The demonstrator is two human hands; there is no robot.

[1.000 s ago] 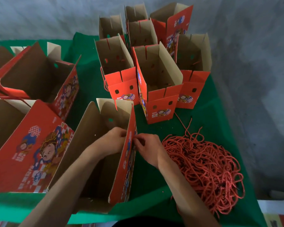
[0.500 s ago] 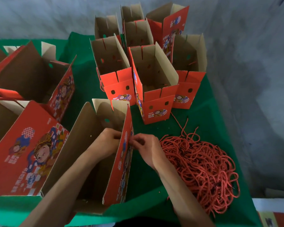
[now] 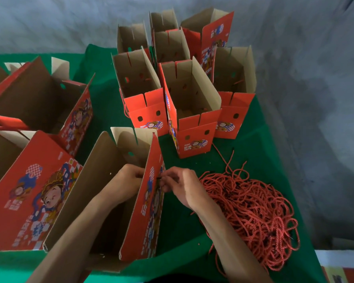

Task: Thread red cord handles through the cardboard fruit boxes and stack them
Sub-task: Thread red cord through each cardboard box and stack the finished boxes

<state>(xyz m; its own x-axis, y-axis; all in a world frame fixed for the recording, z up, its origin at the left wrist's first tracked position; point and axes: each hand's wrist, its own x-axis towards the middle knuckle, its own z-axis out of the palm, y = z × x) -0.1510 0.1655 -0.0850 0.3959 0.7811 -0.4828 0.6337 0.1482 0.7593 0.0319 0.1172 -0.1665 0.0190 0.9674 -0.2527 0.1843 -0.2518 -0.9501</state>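
Green cloth [image 3: 192, 231] bears an open red box [image 3: 145, 211]; left hand [image 3: 125, 184] inside, grip unclear; right hand [image 3: 182, 186] pinches cord end.

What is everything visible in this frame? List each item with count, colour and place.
Box being threaded: one, red print outside, brown inside, open, front centre.
Upright boxes: about seven, red and brown, clustered at back centre; some show cord at their holes.
Boxes at left: at least three, red and brown, partly cut off by the frame.
Cord pile: one tangled heap, red, front right.
Cloth: one, green, covering the work surface.
Floor: grey, behind and right.
Left hand: inside the box, against its right wall.
Right hand: outside that wall, fingers pinched at it; what they pinch is too small to tell.
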